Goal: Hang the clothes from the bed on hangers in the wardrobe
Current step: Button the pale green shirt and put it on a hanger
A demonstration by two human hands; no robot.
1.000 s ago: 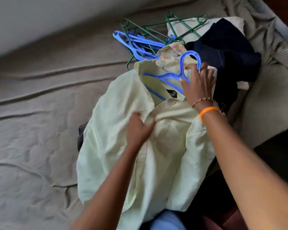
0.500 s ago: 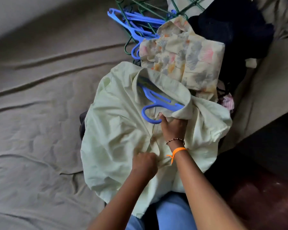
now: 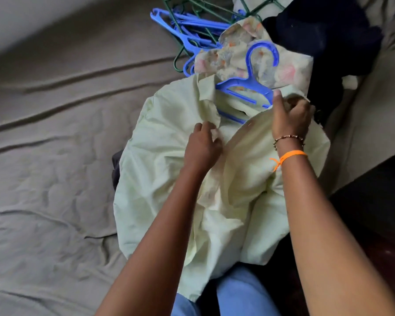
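Two hands on our pale green shirt (image 3: 169, 156), mid frame on the bed (image 3: 55, 133). Left hand (image 3: 202, 148) pinches the front placket; right hand (image 3: 291, 117) grips the collar edge over the blue hanger (image 3: 249, 84) tucked in the neck. Spare hangers (image 3: 187, 26), floral garment (image 3: 287, 71) and dark garment (image 3: 328, 30) sit upper right.

You were in a home bedroom: a bed (image 3: 55, 156) with a wrinkled grey-beige sheet filled most of the view, with clothes (image 3: 249, 55) heaped on it beside a pile of blue and green plastic hangers (image 3: 187, 23), and dark floor (image 3: 374, 190) alongside.
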